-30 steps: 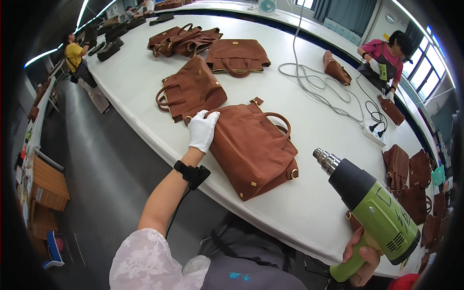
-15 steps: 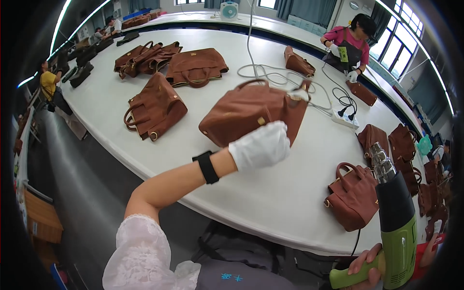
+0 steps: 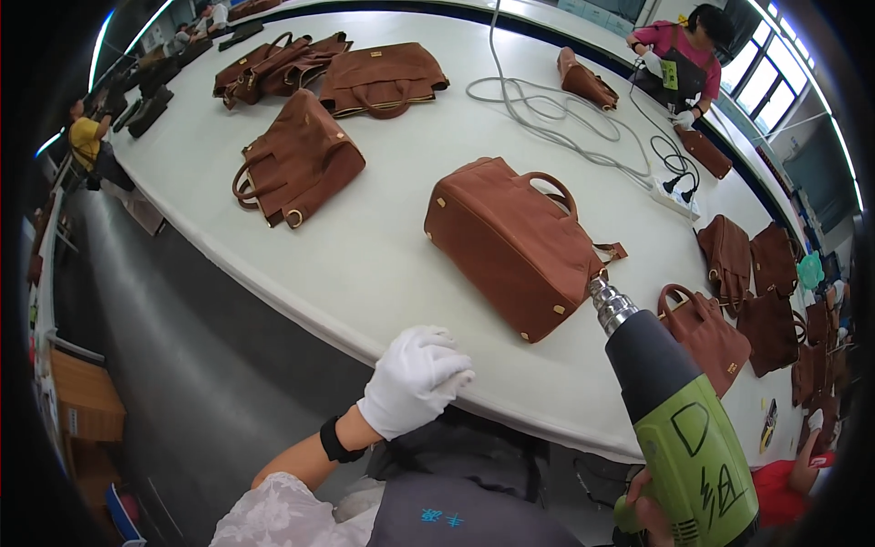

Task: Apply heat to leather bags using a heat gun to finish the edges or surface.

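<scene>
My left hand [image 3: 415,378] in a white glove hovers at the table's front edge below the middle bag, fingers curled; whether anything is inside them is hidden. My right hand [image 3: 643,506], low at the right and mostly hidden, grips a green and black heat gun [image 3: 688,438]. The gun's metal nozzle points up toward the right end of a brown leather handbag [image 3: 497,242], which lies on its side with its studded base toward me and handles away. A smaller brown handbag [image 3: 706,337] sits just behind the gun.
More brown bags [image 3: 383,73] lie on the white table [image 3: 273,255], several also at the right [image 3: 766,324]. Behind are a coiled cable and power strip [image 3: 674,196]. Co-workers stand across the table [image 3: 684,64], at the far left [image 3: 87,137] and at right [image 3: 793,483].
The middle bag was lifted and turned by my left hand, and now lies base toward me. My left hand has let go and drawn down toward me. The heat gun has swung leftward.
</scene>
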The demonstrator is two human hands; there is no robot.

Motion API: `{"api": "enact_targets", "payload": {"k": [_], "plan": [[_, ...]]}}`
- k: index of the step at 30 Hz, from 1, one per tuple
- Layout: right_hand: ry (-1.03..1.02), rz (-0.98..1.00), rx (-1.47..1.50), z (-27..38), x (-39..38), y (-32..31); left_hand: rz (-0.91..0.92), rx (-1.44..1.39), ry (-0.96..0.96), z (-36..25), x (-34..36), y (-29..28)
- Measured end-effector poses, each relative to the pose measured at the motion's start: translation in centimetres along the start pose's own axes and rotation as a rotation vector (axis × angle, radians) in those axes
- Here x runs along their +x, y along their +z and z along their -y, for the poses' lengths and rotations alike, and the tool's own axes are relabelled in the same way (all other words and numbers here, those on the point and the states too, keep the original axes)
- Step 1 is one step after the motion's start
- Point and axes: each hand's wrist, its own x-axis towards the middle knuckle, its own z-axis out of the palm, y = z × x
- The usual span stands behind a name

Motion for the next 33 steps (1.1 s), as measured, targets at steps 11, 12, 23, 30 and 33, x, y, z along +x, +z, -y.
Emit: {"api": "enact_targets", "payload": {"k": [11, 12, 23, 30, 33], "plan": [[-0.21, 0.146, -0.11, -0.1, 0.3, -0.1, 0.178, 0.066, -0.551, 9.1, 11.0, -8.6], [-0.228, 0.158, -0.114, -0.1, 0.5, -0.1, 0.273, 0.164, -0.562, 10.3, 13.5, -8.3], [-0.348, 0.053, 0.301, -1.4, -2.8, -2.7, 1.165, 0.556, -0.104, 12.2, 34.1, 9.0], [-0.309, -0.014, 0.094, -3.4, -4.1, -4.9, 1.149, 0.36, 0.025, 14.7, 33.0, 18.0], [-0.319, -0.019, 0.103, -3.3, -3.4, -5.1, 1.073, 0.536, 0.103, 13.9, 34.2, 16.4]]}}
